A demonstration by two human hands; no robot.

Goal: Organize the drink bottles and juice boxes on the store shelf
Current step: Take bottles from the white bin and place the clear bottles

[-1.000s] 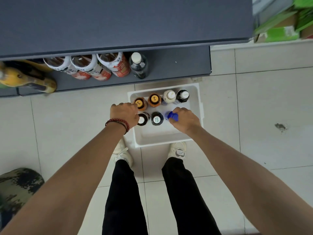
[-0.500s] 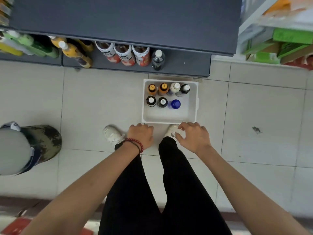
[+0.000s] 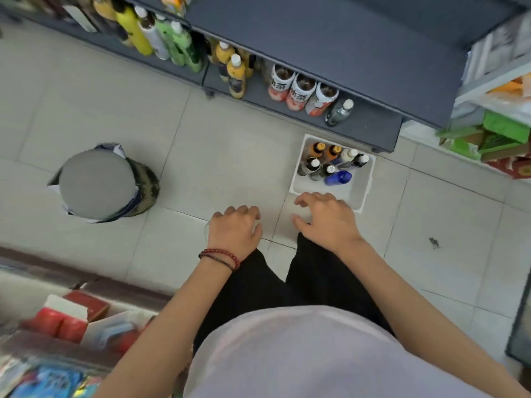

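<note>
Both hands empty. Left hand (image 3: 234, 229) palm down, fingers loosely curled, holding nothing; beaded bracelet (image 3: 219, 257) on its wrist. Right hand (image 3: 326, 222) likewise palm down, fingers relaxed and slightly spread; its fingertips overlap the near rim of the white bin (image 3: 357, 186) in view, contact cannot be told. Bin stands on the pale tiled floor (image 3: 230, 156), just in front of the dark grey bottom shelf (image 3: 370, 129). Seven bottles (image 3: 330, 165) stand upright, crowded at the bin's far end, among them a blue-capped bottle (image 3: 339, 178). On the shelf: three red-and-white labelled bottles (image 3: 301, 91), a clear white-capped bottle (image 3: 339, 112) beside them, yellow bottles (image 3: 237, 76) and green bottles (image 3: 178, 44) further left. Round grey-topped stool with camouflage sides (image 3: 103, 185) on the floor, well to the left. Green cartons (image 3: 500, 136) far right. Black trousers (image 3: 258, 288) hide the floor below the hands.
</note>
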